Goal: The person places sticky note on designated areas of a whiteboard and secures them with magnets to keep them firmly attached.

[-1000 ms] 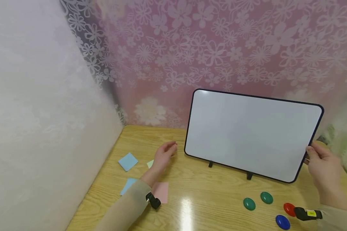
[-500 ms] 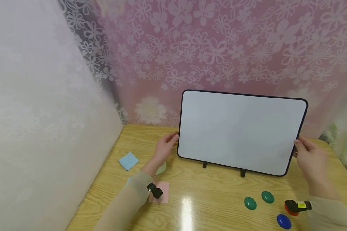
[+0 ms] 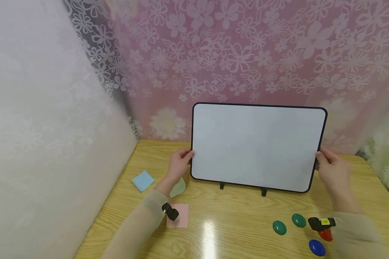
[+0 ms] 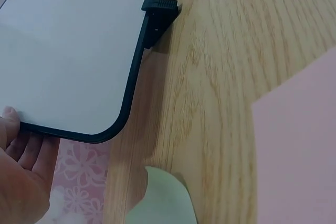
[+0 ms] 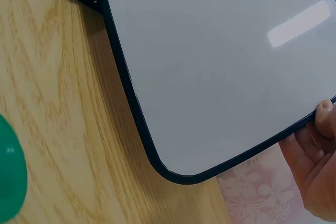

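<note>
A blank whiteboard [image 3: 256, 147] with a black frame stands upright on two small black feet, one of them a stand foot [image 3: 264, 191] near the middle of its lower edge. At its left edge my left hand [image 3: 177, 163] pinches the frame, thumb on the front and fingers behind. My right hand [image 3: 334, 172] grips the opposite edge the same way. Both wrist views show the thumbs on the frame, the left thumb [image 4: 9, 121] and the right thumb [image 5: 325, 113]. The fingertips behind the board are partly hidden.
On the wooden table [image 3: 233, 223] lie a blue paper square [image 3: 143, 181], a pale green paper piece [image 3: 178, 187] and a pink paper square [image 3: 182, 216]. To the right are green magnets [image 3: 280, 227], a blue one [image 3: 317, 248] and a partly covered red one [image 3: 326, 235]. A flowered curtain [image 3: 233, 54] hangs behind.
The whiteboard has shifted left and turned to face me more squarely. My left hand, apart from it a second ago, has taken hold of its left edge; my right hand moved left with it.
</note>
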`<state>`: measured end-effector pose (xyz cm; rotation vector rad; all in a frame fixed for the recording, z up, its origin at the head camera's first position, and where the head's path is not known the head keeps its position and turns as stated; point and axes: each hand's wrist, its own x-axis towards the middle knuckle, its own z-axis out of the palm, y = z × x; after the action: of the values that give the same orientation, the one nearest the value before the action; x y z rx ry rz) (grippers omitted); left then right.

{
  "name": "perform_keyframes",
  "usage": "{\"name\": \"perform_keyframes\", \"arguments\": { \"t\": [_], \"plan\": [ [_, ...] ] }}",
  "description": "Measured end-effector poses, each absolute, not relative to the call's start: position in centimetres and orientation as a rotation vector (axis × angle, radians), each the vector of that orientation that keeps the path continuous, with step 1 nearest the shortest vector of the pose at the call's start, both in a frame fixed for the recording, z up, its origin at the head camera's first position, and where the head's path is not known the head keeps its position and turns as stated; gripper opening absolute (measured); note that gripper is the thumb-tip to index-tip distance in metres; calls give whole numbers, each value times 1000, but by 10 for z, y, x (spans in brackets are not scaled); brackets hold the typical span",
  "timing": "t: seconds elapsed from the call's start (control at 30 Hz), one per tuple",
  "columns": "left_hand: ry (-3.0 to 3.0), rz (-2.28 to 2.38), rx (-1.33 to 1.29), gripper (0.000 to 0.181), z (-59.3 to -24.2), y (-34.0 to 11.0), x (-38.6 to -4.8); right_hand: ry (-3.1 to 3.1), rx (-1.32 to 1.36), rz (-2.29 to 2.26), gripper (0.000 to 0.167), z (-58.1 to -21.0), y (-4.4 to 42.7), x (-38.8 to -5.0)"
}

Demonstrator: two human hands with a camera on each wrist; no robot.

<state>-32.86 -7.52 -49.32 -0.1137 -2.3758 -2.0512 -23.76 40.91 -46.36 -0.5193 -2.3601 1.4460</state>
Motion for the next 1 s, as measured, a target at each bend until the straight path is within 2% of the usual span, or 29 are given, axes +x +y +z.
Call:
{"name": "perform_keyframes", "arguments": {
  "t": [1.0],
  "plan": [
    [-2288, -2077, 22, 28, -496, -79, -337, -2315, -494, 1512, 51, -463, 402, -254]
  ]
}}
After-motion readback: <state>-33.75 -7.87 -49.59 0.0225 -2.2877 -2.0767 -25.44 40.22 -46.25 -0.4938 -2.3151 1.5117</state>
